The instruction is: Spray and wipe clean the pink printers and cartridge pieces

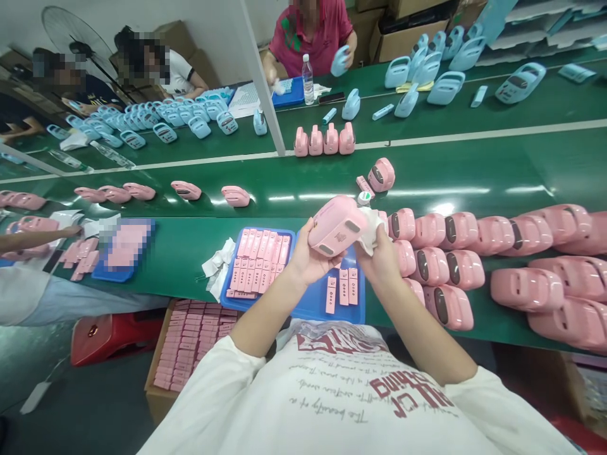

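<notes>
My left hand (306,256) is closed around a pink plastic device housing (337,226), tilted with its two dark oblong pads toward me. In my right hand (379,256) is a crumpled white cloth (368,232), pressed against the housing's right end. Below my hands lies a blue tray (308,308); its right part has a few pink remote-like pieces (342,289), its left part rows of similar pieces (258,262). A small round container with a green mark (364,198) stands just beyond the housing.
Rows of pink housings (448,265) fill the bench at right. Another crumpled cloth (219,265) lies left of the tray. More pink housings (325,140) stand on the green conveyor (427,170). Across it people work with blue housings (199,126). A carton (190,344) of pink pieces sits below left.
</notes>
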The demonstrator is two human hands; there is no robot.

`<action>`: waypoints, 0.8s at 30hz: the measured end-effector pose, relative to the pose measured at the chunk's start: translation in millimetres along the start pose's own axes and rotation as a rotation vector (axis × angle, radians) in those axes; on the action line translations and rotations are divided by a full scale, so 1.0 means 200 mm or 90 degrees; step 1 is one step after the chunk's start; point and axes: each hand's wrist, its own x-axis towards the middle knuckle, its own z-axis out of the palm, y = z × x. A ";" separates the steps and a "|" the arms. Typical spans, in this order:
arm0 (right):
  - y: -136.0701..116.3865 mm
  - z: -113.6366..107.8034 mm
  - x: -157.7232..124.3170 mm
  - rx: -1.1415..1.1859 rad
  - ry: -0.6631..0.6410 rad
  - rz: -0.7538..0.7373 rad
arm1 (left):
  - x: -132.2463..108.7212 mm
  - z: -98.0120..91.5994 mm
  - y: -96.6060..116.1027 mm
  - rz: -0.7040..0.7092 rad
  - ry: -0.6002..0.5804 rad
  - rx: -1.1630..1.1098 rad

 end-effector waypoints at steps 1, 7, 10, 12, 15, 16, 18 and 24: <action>-0.04 0.00 0.03 0.030 -0.016 0.047 | 0.00 -0.01 -0.01 -0.019 -0.010 0.012; -0.28 0.01 0.10 0.092 -0.252 0.211 | 0.01 -0.07 -0.04 0.098 -0.040 0.269; -0.29 -0.01 0.10 0.020 -0.241 0.178 | -0.01 -0.08 -0.04 0.255 -0.037 0.464; -0.25 -0.03 0.10 -0.022 -0.133 0.124 | -0.04 -0.08 -0.05 0.333 0.036 0.546; -0.17 -0.07 0.08 -0.099 0.009 0.052 | -0.08 -0.07 -0.08 0.454 0.103 0.579; -0.15 -0.08 0.07 -0.126 0.018 0.050 | -0.08 -0.06 -0.09 0.497 0.101 0.580; -0.13 -0.11 0.05 -0.152 0.001 0.076 | -0.09 -0.05 -0.11 0.580 0.089 0.584; -0.14 -0.06 -0.12 -0.107 0.066 -0.025 | -0.06 -0.06 -0.15 0.707 0.127 0.593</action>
